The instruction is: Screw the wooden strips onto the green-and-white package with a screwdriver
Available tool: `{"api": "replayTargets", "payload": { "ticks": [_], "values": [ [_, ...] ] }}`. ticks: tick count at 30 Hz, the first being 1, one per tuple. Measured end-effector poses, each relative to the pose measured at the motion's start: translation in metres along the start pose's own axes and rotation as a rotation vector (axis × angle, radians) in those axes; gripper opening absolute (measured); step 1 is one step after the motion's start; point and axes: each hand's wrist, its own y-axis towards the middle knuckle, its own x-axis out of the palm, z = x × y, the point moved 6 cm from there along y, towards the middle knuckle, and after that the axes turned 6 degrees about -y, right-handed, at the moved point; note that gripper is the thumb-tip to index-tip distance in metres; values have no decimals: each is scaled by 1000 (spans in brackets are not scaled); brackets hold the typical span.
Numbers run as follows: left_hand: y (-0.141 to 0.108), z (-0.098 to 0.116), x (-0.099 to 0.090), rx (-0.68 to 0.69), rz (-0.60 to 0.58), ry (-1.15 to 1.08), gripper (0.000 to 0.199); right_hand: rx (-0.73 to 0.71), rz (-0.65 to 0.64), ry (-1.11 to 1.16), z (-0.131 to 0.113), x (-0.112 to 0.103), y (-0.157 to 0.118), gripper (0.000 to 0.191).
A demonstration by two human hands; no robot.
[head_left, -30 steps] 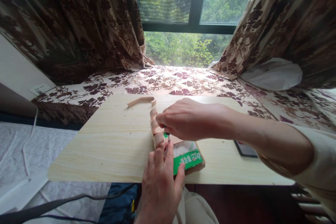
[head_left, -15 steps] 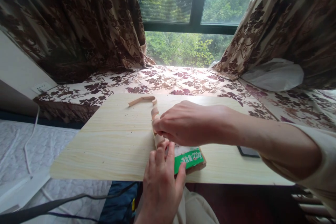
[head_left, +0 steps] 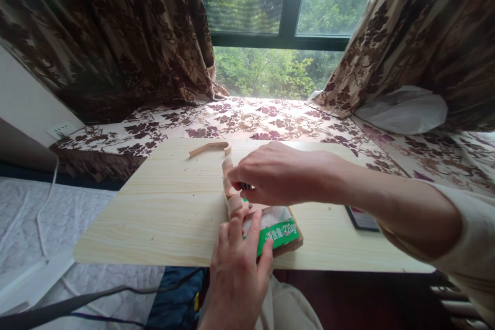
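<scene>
A box with a green printed band (head_left: 280,234) lies on the pale wooden table (head_left: 154,211) near its front edge. My left hand (head_left: 242,258) rests on the box's left part, fingers spread, fingertips against a curled tan strip (head_left: 234,203). The strip runs in waves along the box's left side and toward the back of the table, where its bent end lies flat. Above the box, my right hand (head_left: 270,175) is closed around a small dark object (head_left: 245,185), mostly hidden by the fingers.
A dark flat object (head_left: 363,220) lies at the table's right, partly under my right forearm. Small dark crumbs dot the table. Behind it is a floral-covered ledge (head_left: 266,118) with a translucent plastic bag (head_left: 404,109). A cable crosses the lower left.
My right hand has shifted slightly up and away from my left, uncovering more of the box top and curled strip. The dark object in it now shows. My left hand stays in place.
</scene>
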Motion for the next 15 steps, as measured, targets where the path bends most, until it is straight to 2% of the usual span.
{"api": "replayTargets", "payload": {
  "ticks": [3, 11, 13, 15],
  "values": [
    [0, 0, -1, 3, 13, 3, 42, -66, -35, 20, -5, 1, -2, 15],
    [0, -1, 3, 4, -15, 1, 40, 185, 26, -1, 13, 14, 7, 27],
    [0, 0, 3, 9, -21, -3, 40, 206, 14, -17, 15, 13, 6, 29],
    [0, 0, 2, 12, -20, -5, 41, 163, 7, -17, 13, 9, 3, 26]
  ]
}}
